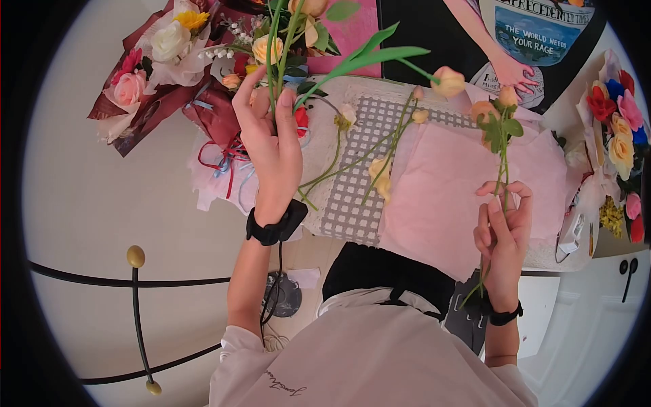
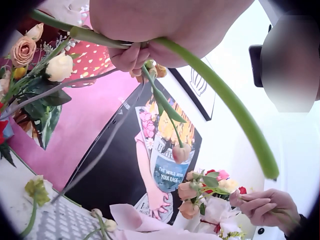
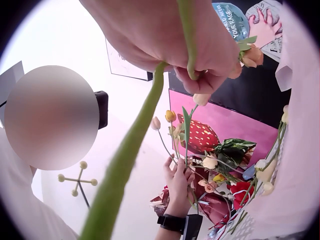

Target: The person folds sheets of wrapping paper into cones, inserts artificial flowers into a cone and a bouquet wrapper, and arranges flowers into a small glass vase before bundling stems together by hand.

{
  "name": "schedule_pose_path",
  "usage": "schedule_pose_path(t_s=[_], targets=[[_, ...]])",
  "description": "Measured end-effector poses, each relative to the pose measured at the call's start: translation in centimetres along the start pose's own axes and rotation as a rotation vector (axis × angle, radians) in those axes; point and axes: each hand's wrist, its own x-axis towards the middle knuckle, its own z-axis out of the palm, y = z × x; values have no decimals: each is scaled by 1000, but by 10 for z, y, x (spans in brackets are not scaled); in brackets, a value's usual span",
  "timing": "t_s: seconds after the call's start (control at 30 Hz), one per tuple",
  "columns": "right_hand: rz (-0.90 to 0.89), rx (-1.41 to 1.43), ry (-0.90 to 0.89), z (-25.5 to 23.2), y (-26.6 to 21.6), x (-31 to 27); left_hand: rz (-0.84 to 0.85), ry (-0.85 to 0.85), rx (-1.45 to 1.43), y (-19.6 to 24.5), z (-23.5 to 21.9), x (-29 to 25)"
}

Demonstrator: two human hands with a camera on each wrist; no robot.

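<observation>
the left hand [image 1: 271, 152] pinches long, smooth green flower stems [image 1: 283, 55], the right hand [image 1: 505, 237] pinches thin peach-bloomed stems [image 1: 502, 159] near pale pink wrapping sheets [image 1: 434, 183], and too light a grip could let either bunch twist.

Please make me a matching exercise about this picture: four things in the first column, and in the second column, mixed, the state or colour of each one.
Column 1
1. Left hand
2. Right hand
3. Checked cloth
4. Pink paper

Column 2
A. Grey and white, partly covered
B. Holding the stems of peach flowers with small, broad leaves
C. Spread out, overlapping the patterned fabric
D. Holding a long-leaved tulip and other green stems

Right pairs: 1-D, 2-B, 3-A, 4-C
</observation>
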Motion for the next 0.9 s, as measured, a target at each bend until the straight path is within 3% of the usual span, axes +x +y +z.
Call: schedule_pose_path(t_s=[0.13,0.23,0.3,0.37,0.43,0.5,0.63,0.7,0.9], targets=[[12,113,51,-5,-4,0,-1,5,-58,14,5,2],[73,188,77,-1,-16,-3,-105,-7,-119,29,6,-5],[127,219,105,-1,-17,-7,-235,-22,-191,40,6,-16],[192,374,-15,-5,-9,-10,-292,-22,-279,61,13,-31],[211,411,-27,2,-7,-14,-351,-21,-366,81,22,-49],[221,484,-67,8,-5,-18,-536,-33,-492,96,34,-70],[145,310,-65,25,-7,-24,-717,-99,-687,102,62,-104],[130,194,-41,27,-4,-19,-827,-223,-858,98,73,-114],[113,-15,6,13,3,-6,-931,-319,-923,102,103,-132]])
